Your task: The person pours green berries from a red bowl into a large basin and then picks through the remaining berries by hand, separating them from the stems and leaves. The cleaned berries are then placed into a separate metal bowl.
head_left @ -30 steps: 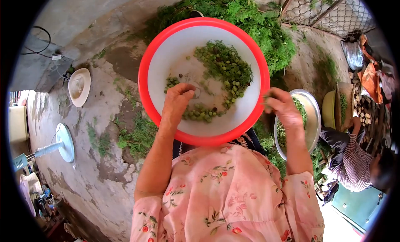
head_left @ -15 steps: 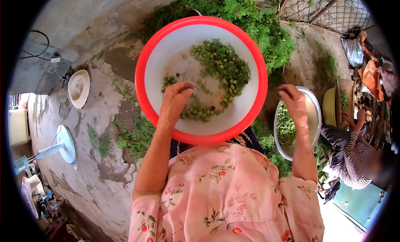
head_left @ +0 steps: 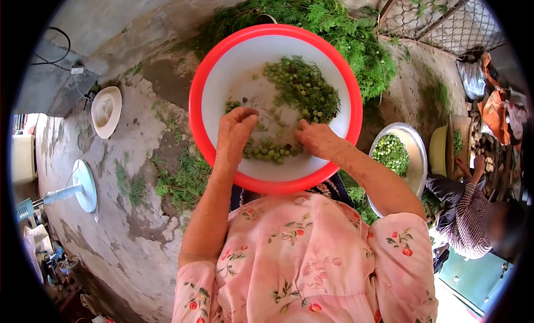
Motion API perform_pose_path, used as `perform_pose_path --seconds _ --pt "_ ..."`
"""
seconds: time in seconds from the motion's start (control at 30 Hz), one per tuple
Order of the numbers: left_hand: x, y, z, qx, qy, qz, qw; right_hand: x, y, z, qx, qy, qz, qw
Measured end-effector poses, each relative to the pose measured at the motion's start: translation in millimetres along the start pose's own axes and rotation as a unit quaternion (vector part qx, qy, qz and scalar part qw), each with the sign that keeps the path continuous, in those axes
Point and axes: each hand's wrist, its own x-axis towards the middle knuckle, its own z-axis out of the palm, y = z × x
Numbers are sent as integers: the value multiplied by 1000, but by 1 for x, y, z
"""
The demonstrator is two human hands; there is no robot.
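Note:
A large plastic basin [head_left: 196, 100] with a red rim and white inside sits in front of me. Round green cones with leafy sprigs [head_left: 311, 89] lie in it, heaped toward the right, with a smaller group [head_left: 270, 150] near the front. My left hand [head_left: 235, 133] is over the basin's left side, thumb and fingers pinched together; whatever they hold is too small to tell. Inside the right part, my right hand [head_left: 320, 138] reaches down to the pile's lower edge with fingers curled in, their contents hidden. Beyond my right forearm stands a metal bowl [head_left: 418, 156] of picked green cones [head_left: 391, 155].
Feathery green branches [head_left: 356, 56] are heaped behind the basin. More greenery [head_left: 186, 181] lies on the floor to the left, near a straw hat [head_left: 106, 113] and a light-blue fan [head_left: 84, 185]. At right, another person [head_left: 467, 212] sits beside a yellowish basin [head_left: 439, 150].
My right hand has moved left from above the metal bowl into the red-rimmed basin. My left hand stays nearly in place, pinched.

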Motion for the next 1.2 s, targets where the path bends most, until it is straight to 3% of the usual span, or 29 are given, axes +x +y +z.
perform_pose_path --seconds 0.4,0.5,0.6,0.63,0.67,0.73,0.77,0.83,0.87,0.9,1.0,1.2 --pt "4 1 -6 -141 57 -42 987 8 12 15 9 -18 17 1000" --pt "5 3 -7 -144 63 -49 986 10 12 12 57 -38 35 997" --pt "4 3 -5 -148 68 -56 985 20 22 -5 165 -13 -10 986" --pt "3 3 -4 -149 69 -58 985 19 21 -7 316 56 5 947" --pt "2 5 -3 -155 73 -63 983 16 14 -18 449 60 45 890" --pt "1 10 -2 -167 82 -70 980 10 -2 -46 681 66 121 719" --pt "1 9 -2 -168 84 -69 980 14 2 -43 623 72 154 763" --pt "2 9 -2 -171 86 -68 979 20 25 -11 362 129 12 923" --pt "2 9 -2 -171 84 -67 979 20 27 -8 213 152 -61 963" --pt "1 10 -1 -171 82 -66 980 19 25 -3 138 74 -8 988" --pt "0 9 -2 -175 81 -64 979 14 12 10 72 16 26 997" --pt "1 8 -3 -175 77 -62 980 22 13 10 135 19 -17 991"
